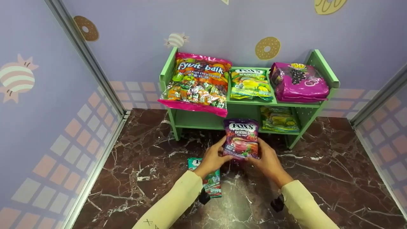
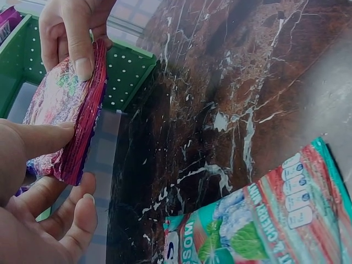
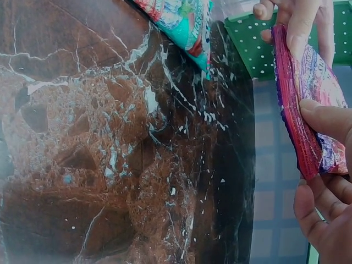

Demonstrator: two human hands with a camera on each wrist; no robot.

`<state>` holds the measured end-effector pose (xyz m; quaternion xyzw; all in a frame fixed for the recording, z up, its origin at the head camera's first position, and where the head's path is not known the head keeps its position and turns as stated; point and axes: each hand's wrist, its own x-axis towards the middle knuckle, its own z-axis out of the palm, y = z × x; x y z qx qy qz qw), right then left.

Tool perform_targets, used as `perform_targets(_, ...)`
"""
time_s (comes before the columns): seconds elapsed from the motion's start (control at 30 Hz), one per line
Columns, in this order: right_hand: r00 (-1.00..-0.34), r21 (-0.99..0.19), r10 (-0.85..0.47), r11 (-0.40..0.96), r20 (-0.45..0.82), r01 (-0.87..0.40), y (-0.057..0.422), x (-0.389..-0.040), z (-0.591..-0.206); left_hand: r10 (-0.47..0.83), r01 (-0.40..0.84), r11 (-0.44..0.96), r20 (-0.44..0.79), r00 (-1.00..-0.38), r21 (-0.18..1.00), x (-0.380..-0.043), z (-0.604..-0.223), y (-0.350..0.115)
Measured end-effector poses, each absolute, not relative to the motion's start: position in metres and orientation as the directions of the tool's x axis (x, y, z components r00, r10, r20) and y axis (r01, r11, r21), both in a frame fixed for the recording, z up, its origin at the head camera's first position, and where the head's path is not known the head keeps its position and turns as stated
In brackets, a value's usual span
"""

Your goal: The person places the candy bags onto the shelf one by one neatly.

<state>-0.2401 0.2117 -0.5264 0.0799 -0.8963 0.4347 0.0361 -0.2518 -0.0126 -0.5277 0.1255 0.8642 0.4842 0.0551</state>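
Note:
Both hands hold a purple FOX'S Berries candy bag (image 1: pixel 241 138) in front of the shelf's lower level, its printed face toward the head camera. My left hand (image 1: pixel 213 158) pinches the bag's lower left side, thumb on the front and fingers behind, as the left wrist view shows. On the opposite side my right hand (image 1: pixel 268 160) grips it the same way, its thumb (image 3: pixel 324 118) on the face near the crimped end. A teal FOX'S candy bag (image 2: pixel 264 212) lies on the marbled surface below my left forearm, partly covered by it in the head view.
A green two-level shelf (image 1: pixel 198 120) stands against the wall. Its top carries a large Fyuit baik candy bag (image 1: pixel 200 84), yellow-green FOX'S bags (image 1: pixel 251 84) and a magenta bag (image 1: pixel 300 83). Another yellow-green bag (image 1: pixel 279 119) lies on the lower level at right. Panels flank both sides.

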Motion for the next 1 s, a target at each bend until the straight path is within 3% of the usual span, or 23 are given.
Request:
perform_targets(0.43,-0.99,-0.762,-0.1,0.633,0.096,-0.138,0.217,-0.249,-0.525,0.263,0.119,0.524,-0.027,-0.964,0.843,-0.26,-0.523,-0.007)
perform_targets(0.63,-0.993,-0.727,-0.074,0.677,0.09,-0.116,0.218,-0.25,-0.523,0.265,0.128,0.512,-0.014,-0.964,0.849,-0.262,-0.522,-0.006)
perform_targets(1.0,-0.989,-0.78,-0.047,0.61,0.141,-0.14,0.218,-0.249,-0.522,0.234,0.175,0.528,0.055,-0.971,0.831,-0.261,-0.518,-0.002)
